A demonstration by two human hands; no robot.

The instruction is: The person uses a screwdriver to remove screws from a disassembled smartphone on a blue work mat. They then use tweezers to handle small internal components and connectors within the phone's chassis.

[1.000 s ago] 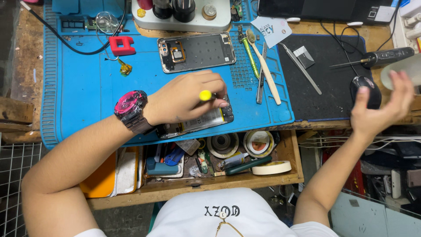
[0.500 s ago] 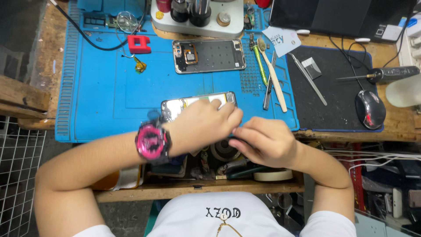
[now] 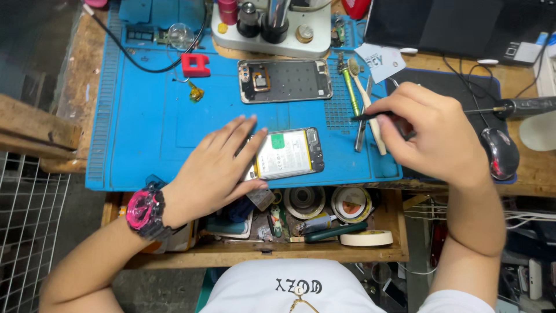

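Head view: left hand [image 3: 215, 168], w/ pink watch [image 3: 145, 212] on wrist, lies flat, fingers spread wide, pressing on left edge of opened phone [image 3: 288, 153]. Phone sits face-down on blue mat [image 3: 145, 133], back off, green-labelled battery showing, near mat's front edge. Right hand [image 3: 435, 136] is closed around thin dark tool [image 3: 370, 116], pinched betw. thumb and fingers, tip pointing left, above mat's right edge, well apart from phone. Just beside tool tip: pale brush [image 3: 367, 105], green-handled tool [image 3: 350, 87], metal tweezers [image 3: 361, 134]. Farther back on mat, a second phone frame [image 3: 286, 81], red block [image 3: 196, 65], microscope base [image 3: 272, 35]. Right of mat, mouse [image 3: 501, 153] on dark pad. Below counter [image 3: 75, 87] edge, open drawer [image 3: 260, 252] holds tape rolls [image 3: 366, 238] and misc. bits.
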